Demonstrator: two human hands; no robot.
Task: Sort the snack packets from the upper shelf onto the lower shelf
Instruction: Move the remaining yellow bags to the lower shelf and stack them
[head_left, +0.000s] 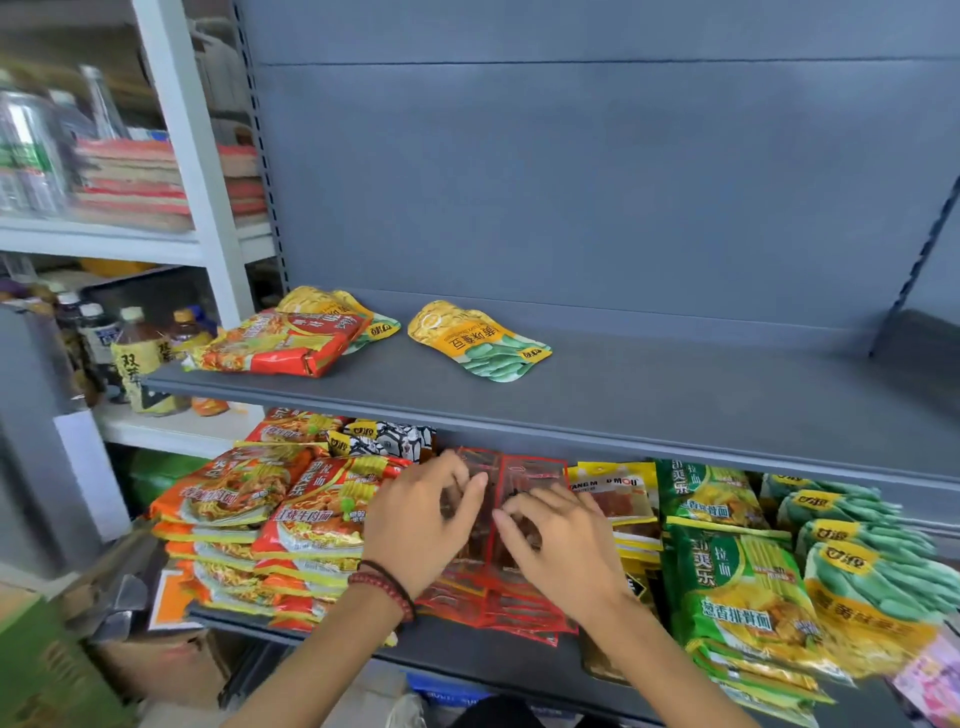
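On the grey upper shelf (675, 395) lie a red noodle packet (275, 345), a yellow-green bean packet (337, 306) partly under it, and a second yellow-green bean packet (475, 340) apart to the right. On the lower shelf (467, 649), both my hands lie on a pile of red see-through snack packets (519, 613). My left hand (421, 525) and my right hand (561, 540) have curled fingers touching the top packets; a firm grip does not show.
Stacks of red-orange noodle packets (249, 519) fill the lower shelf's left. Yellow packets (615, 493), green noodle packets (737, 587) and green bean packets (862, 571) fill its right. A white rack with bottles (137, 353) stands at the left. Boxes sit on the floor.
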